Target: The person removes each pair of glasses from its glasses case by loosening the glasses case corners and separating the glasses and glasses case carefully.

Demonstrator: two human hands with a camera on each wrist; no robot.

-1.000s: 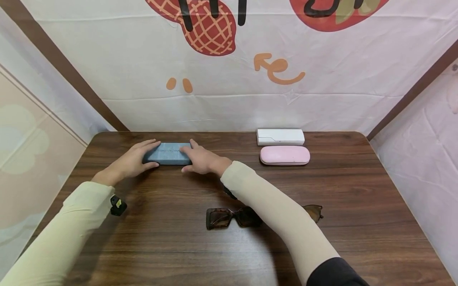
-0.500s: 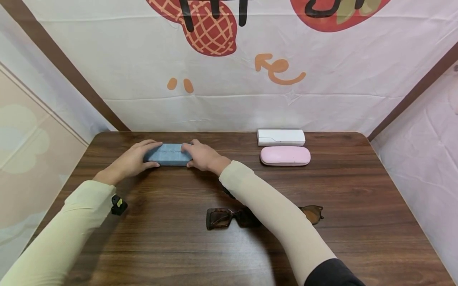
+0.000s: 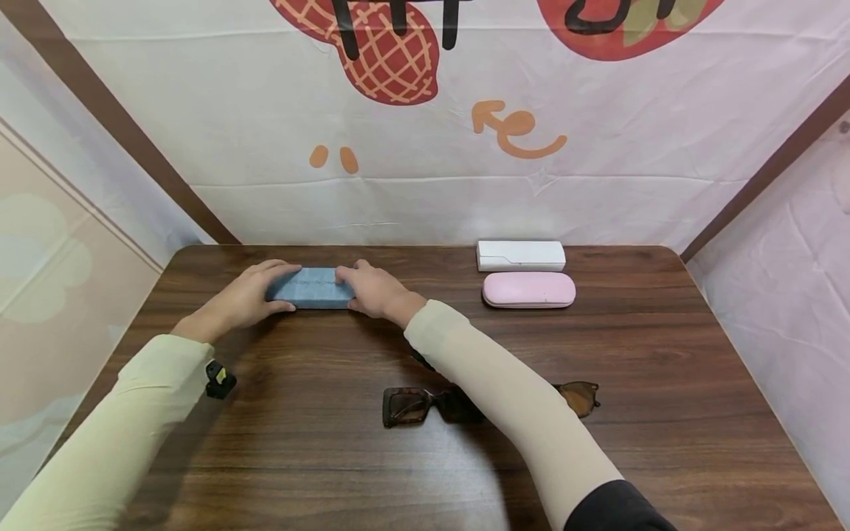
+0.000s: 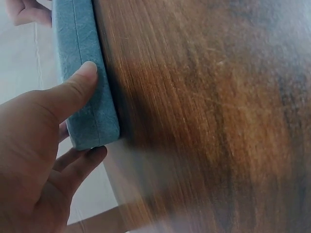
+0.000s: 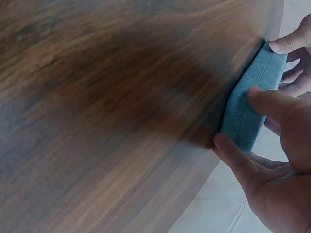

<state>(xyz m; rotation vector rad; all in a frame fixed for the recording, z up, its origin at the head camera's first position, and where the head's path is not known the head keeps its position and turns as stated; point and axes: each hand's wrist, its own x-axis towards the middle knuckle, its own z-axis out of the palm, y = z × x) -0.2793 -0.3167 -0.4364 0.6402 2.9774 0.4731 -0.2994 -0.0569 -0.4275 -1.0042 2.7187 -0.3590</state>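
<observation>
A blue glasses case [image 3: 308, 289] lies lengthwise near the back left of the table, its lid down. My left hand [image 3: 249, 296] grips the left end, thumb along the front and fingers around behind. In the left wrist view, that thumb presses near the seam on the case [image 4: 104, 116]. At the opposite end, my right hand [image 3: 381, 292] holds the case, one finger on top and another at the front corner. The right wrist view shows both hands on the case [image 5: 247, 114]. Behind the case, some fingertips are hidden.
A white case [image 3: 521, 256] stands at the back right, with a pink glasses case [image 3: 529, 289] directly in front of it. Dark-framed sunglasses [image 3: 406, 406] and a brown-lensed pair [image 3: 581, 398] lie nearer, partly covered by my right forearm. A printed cloth [image 3: 412, 206] hangs behind the table.
My right hand's lower finger has drawn in from the table in front of the case to its front right corner. The left hand and the case have stayed nearly still.
</observation>
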